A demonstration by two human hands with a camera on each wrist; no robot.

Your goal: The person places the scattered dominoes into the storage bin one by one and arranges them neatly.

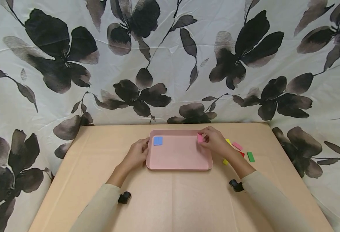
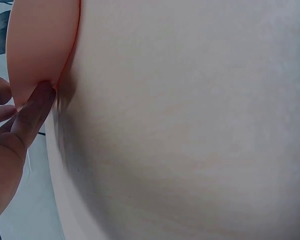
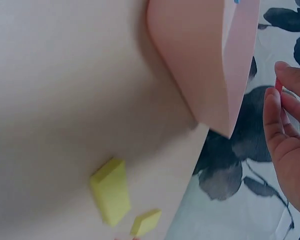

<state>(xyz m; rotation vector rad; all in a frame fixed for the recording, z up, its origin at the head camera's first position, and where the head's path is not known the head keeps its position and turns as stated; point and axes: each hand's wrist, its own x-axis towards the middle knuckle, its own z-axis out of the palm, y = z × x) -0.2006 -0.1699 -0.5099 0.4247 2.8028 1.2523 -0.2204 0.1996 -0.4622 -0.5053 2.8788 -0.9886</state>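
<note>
A shallow pink tray [image 1: 178, 158] lies on the table. Two blue tiles [image 1: 158, 140] sit side by side in its upper left corner. My left hand [image 1: 137, 151] grips the tray's left edge; in the left wrist view its fingers [image 2: 36, 107] close on the tray's end. Over the tray's upper right corner, my right hand [image 1: 213, 139] pinches a small pink tile [image 1: 200, 138] between thumb and fingers. The right wrist view shows that tile [image 3: 278, 86] edge-on, held above the tray's rim. Whether it touches the tray, I cannot tell.
Right of the tray, partly behind my right forearm, lie loose pieces: a pink one [image 1: 237, 146], a red one [image 1: 241, 154], a green one [image 1: 250, 157] and yellow ones [image 1: 225, 161]. A floral cloth [image 1: 173, 64] hangs behind the table's back edge.
</note>
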